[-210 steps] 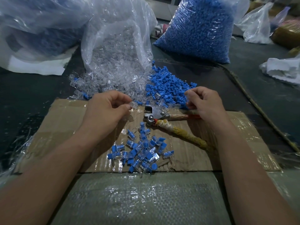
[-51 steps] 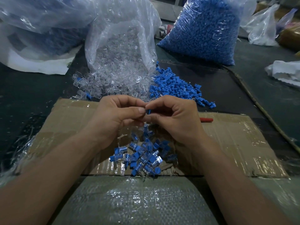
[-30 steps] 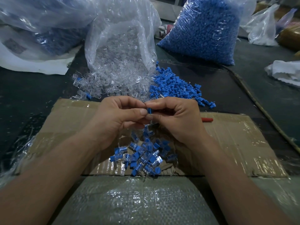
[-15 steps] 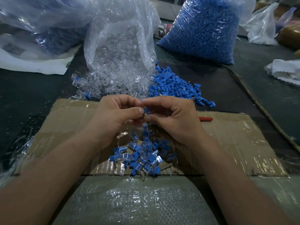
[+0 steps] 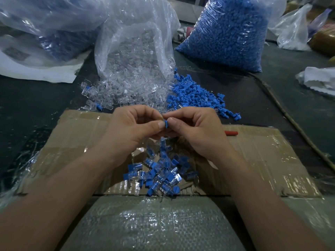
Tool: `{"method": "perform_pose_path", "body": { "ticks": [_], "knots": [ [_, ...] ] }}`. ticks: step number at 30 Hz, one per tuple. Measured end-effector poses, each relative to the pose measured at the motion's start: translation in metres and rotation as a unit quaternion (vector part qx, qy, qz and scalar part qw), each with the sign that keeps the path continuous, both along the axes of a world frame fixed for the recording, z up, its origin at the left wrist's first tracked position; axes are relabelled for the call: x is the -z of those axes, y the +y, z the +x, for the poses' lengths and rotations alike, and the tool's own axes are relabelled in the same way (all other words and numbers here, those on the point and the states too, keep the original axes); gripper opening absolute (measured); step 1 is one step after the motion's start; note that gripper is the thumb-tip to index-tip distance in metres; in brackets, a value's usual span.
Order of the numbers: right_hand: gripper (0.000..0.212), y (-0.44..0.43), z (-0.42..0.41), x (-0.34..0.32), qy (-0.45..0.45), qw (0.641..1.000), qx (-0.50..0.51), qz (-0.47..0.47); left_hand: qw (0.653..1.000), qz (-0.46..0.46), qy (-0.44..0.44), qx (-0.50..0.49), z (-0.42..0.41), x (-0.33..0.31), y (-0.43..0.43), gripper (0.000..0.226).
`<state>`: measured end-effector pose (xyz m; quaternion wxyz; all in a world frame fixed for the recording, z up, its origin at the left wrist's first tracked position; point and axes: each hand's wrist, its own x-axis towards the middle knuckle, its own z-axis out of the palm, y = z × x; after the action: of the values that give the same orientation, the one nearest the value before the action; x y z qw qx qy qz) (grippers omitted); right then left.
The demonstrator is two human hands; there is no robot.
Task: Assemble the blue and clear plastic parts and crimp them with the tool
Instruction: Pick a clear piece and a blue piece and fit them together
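Over the far half of the cardboard sheet [image 5: 272, 160], the left hand [image 5: 132, 132] and the right hand [image 5: 197, 132] meet, each pinching the same small blue part [image 5: 165, 123] between thumb and curled forefinger. Only a sliver shows between the thumb tips, roughly upright; its long axis cannot be told. The assembled pieces [image 5: 157, 173] lie heaped just nearer. The red tool handle [image 5: 231, 133] pokes out to the right of the right hand, lying left to right. The printed label [image 5: 15, 53] at far left is too blurred to read.
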<state>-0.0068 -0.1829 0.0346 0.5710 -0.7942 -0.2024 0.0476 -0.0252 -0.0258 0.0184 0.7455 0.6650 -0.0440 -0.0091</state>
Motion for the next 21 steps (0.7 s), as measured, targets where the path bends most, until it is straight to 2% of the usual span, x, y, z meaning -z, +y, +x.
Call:
{"method": "perform_pose_path", "body": {
  "ticks": [11, 16, 21],
  "knots": [
    [0.015, -0.001, 0.0, -0.001, -0.017, 0.999, 0.012, -0.041, 0.999, -0.022, 0.028, 0.026, 0.003, 0.002, 0.002, 0.009],
    [0.014, 0.0, 0.0, 0.001, -0.016, 0.998, 0.01, -0.054, 1.0, 0.0, 0.025, 0.015, 0.003, 0.002, 0.002, 0.01],
    [0.015, -0.02, 0.009, -0.007, -0.027, 0.991, 0.054, -0.119, 0.999, -0.022, 0.034, 0.001, 0.006, 0.004, 0.007, 0.006]
  ]
}}
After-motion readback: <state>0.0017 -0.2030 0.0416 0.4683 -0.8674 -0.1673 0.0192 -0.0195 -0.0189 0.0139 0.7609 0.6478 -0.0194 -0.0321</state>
